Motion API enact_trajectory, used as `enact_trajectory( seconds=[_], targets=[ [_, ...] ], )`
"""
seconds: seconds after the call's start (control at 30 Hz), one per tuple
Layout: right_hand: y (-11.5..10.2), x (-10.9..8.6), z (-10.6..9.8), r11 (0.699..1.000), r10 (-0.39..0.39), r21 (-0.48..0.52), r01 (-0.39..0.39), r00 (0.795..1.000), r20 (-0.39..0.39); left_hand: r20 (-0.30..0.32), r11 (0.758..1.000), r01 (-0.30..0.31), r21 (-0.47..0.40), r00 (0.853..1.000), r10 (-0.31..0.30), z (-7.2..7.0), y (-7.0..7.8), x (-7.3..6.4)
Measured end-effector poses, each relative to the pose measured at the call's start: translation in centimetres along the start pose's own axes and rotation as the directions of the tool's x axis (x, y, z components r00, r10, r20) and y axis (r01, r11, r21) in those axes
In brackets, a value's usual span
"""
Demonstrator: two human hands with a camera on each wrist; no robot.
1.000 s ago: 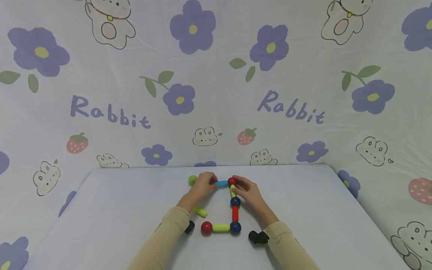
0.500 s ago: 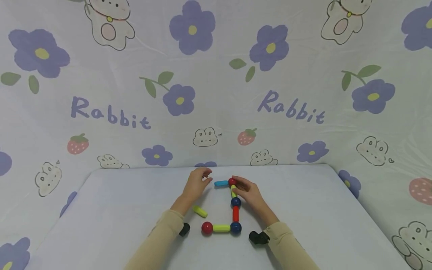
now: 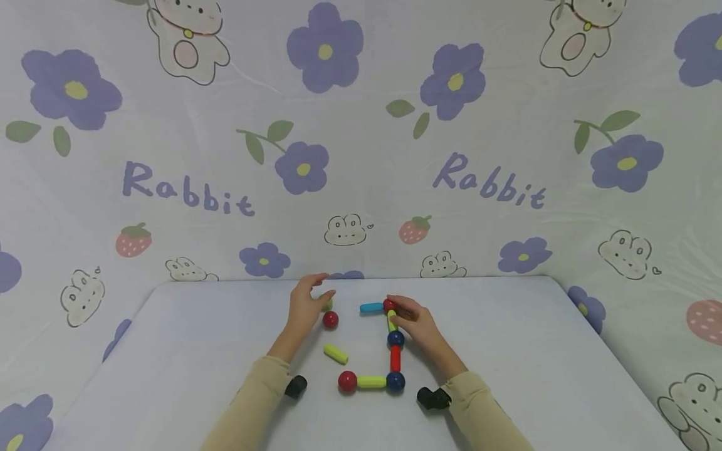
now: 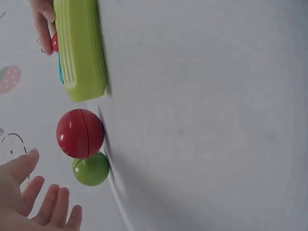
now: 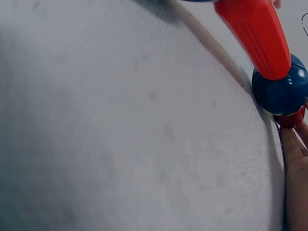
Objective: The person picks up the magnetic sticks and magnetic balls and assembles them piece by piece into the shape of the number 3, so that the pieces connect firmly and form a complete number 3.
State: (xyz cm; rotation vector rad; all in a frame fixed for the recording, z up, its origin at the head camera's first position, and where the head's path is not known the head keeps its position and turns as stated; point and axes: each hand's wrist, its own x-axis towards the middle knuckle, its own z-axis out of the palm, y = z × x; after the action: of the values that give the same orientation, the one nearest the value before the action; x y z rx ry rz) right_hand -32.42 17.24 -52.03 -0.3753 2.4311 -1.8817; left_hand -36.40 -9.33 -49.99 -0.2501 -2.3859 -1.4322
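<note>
My left hand [image 3: 306,307] reaches toward the back of the table, fingers parted, beside a green ball [image 4: 91,169] and a loose red ball [image 4: 81,134]. Nothing is in its grasp. At the far right corner of a chain of magnetic rods and balls, my right hand [image 3: 420,326] holds the end red ball [image 3: 388,305], its thumb against a yellow-green rod [image 3: 392,321]. A blue rod [image 3: 371,307] points left from that ball. Toward me follow a dark blue ball [image 3: 396,339], a red rod [image 3: 395,359] and another dark blue ball [image 3: 395,381].
From the near corner a yellow-green rod [image 3: 371,381] runs left to a red ball [image 3: 347,381]. A loose yellow-green rod [image 3: 336,354] lies inside the unclosed shape. Black wrist cameras hang under both sleeves. A patterned cloth [image 3: 361,138] stands behind the white table [image 3: 507,351].
My left hand has let go of the blue rod and moved left to the green ball, and the loose red ball has come into sight. My right hand has stayed in place.
</note>
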Motion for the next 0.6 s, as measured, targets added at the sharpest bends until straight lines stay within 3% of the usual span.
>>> enact_trajectory(
  seconds=[0.23, 0.4, 0.6],
  targets=[
    [-1.6, -0.6, -0.1, 0.999, 0.044, 0.02, -0.044, 0.999, 0.0, 0.035, 0.998, 0.065, -0.003, 0.997, -0.065, -0.5, -0.6, -0.3],
    [0.1, 0.0, 0.1, 1.0, 0.026, 0.014, -0.025, 0.999, -0.032, 0.061, 0.994, 0.108, -0.006, 0.992, -0.107, -0.6, -1.2, -0.5],
    [1.3, 0.4, 0.1, 1.0, 0.027, 0.016, -0.027, 0.998, -0.052, 0.108, 0.981, 0.193, -0.015, 0.976, -0.19, -0.8, -1.3, -0.8]
  ],
)
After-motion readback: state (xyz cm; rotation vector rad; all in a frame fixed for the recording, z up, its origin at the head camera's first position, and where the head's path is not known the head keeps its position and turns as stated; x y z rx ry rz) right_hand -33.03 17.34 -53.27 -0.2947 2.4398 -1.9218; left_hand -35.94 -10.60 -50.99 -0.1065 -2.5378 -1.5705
